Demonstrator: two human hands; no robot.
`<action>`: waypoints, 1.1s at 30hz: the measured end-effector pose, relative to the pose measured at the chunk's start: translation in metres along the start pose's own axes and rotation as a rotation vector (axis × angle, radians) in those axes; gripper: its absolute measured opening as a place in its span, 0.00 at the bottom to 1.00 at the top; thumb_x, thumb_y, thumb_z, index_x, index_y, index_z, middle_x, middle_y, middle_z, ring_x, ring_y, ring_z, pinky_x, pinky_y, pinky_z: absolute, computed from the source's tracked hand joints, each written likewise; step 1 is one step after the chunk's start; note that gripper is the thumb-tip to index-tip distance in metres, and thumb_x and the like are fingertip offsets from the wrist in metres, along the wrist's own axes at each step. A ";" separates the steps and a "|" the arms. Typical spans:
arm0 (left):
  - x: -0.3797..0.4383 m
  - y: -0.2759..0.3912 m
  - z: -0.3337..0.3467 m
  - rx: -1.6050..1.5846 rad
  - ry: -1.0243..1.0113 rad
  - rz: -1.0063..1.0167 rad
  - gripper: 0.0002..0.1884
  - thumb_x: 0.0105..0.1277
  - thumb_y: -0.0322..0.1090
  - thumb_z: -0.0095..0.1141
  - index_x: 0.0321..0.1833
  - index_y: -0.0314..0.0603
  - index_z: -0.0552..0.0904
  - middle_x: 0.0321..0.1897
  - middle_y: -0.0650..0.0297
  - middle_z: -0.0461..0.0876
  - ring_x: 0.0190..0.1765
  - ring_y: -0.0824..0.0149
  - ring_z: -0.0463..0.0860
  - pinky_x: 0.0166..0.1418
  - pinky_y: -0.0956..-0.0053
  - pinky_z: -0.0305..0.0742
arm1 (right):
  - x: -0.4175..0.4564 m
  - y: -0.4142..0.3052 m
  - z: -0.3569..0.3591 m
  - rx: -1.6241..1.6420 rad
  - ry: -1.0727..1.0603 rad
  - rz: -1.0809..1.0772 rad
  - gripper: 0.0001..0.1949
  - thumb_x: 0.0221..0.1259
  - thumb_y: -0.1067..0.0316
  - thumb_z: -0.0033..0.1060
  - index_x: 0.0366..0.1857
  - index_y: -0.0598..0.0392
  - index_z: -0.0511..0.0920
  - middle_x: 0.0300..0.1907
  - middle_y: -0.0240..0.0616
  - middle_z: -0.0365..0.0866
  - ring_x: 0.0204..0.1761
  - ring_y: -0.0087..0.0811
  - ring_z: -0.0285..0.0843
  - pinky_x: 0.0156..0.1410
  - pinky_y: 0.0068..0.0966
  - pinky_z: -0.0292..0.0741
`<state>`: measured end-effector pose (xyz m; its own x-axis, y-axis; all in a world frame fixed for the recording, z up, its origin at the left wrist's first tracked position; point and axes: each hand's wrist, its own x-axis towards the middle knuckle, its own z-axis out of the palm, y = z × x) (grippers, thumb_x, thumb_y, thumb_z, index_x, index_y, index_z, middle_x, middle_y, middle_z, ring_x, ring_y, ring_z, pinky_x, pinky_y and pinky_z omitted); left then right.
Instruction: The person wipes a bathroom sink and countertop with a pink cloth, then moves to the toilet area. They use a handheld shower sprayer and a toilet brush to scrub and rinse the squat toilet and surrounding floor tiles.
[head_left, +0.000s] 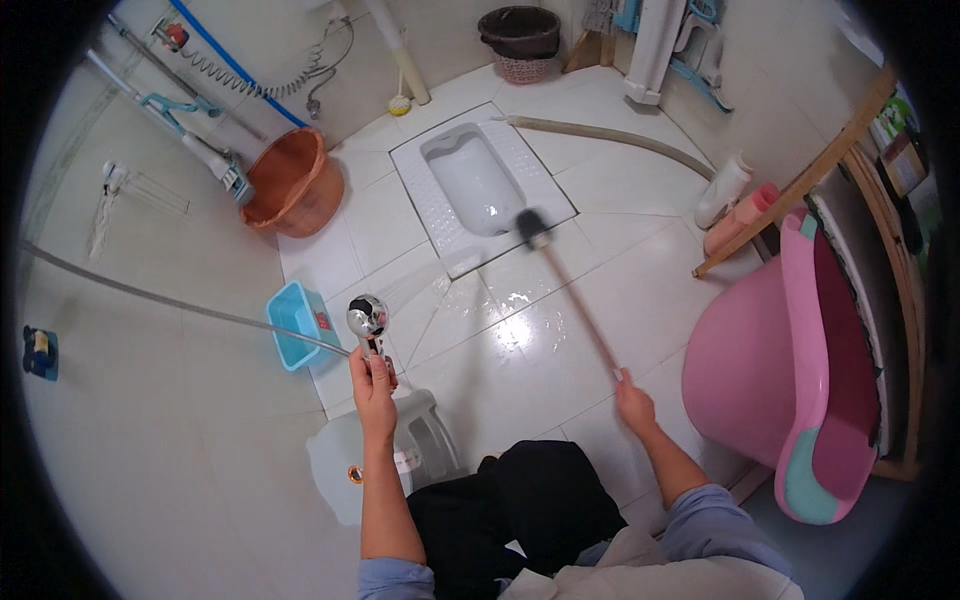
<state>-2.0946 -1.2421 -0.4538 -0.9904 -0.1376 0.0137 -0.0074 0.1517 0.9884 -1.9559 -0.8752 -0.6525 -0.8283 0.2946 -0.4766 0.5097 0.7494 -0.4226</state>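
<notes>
My left hand (374, 386) is closed around the handle of a chrome shower head (367, 316), and a thin spray of water fans from it toward the floor and the squat toilet. Its grey metal hose (187, 305) runs off to the left wall. In my right hand (636, 403) is the end of a long brown-handled brush (577, 300). The dark, slightly blurred brush head (533, 227) is at the near rim of the white squat toilet (551, 196). Wet, shining tiles (517, 330) lie between my hands and the toilet.
A grey plastic stool (337, 442) stands near my left forearm, with a light blue basin (289, 352) beyond it. An orange-brown tub (319, 199) sits by the left wall. On the right is a pink bathtub (739, 360). A beige hose (622, 136) and a waste bin (523, 69) are at the back.
</notes>
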 end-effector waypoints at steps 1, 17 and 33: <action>-0.004 0.000 -0.003 0.011 0.012 -0.004 0.15 0.71 0.44 0.39 0.52 0.42 0.68 0.26 0.69 0.68 0.24 0.80 0.63 0.27 0.85 0.58 | 0.004 0.001 -0.006 0.012 0.061 0.060 0.20 0.67 0.53 0.31 0.58 0.50 0.61 0.30 0.55 0.78 0.34 0.57 0.76 0.40 0.49 0.70; -0.034 0.019 -0.025 0.013 0.110 -0.006 0.15 0.71 0.40 0.42 0.53 0.38 0.67 0.26 0.69 0.68 0.29 0.78 0.66 0.33 0.82 0.65 | 0.040 -0.068 0.035 -0.029 -0.056 -0.342 0.15 0.66 0.55 0.35 0.51 0.49 0.62 0.22 0.54 0.76 0.26 0.56 0.75 0.31 0.54 0.69; -0.038 0.015 -0.024 0.064 0.071 0.010 0.14 0.70 0.39 0.44 0.52 0.38 0.68 0.29 0.67 0.69 0.33 0.76 0.68 0.40 0.80 0.67 | -0.003 -0.007 0.041 0.180 -0.087 0.105 0.15 0.68 0.53 0.27 0.50 0.50 0.60 0.33 0.59 0.77 0.38 0.61 0.74 0.46 0.52 0.68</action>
<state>-2.0538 -1.2581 -0.4359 -0.9782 -0.2045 0.0360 -0.0091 0.2151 0.9765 -1.9475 -0.9057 -0.6799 -0.7496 0.3074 -0.5862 0.6316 0.5973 -0.4944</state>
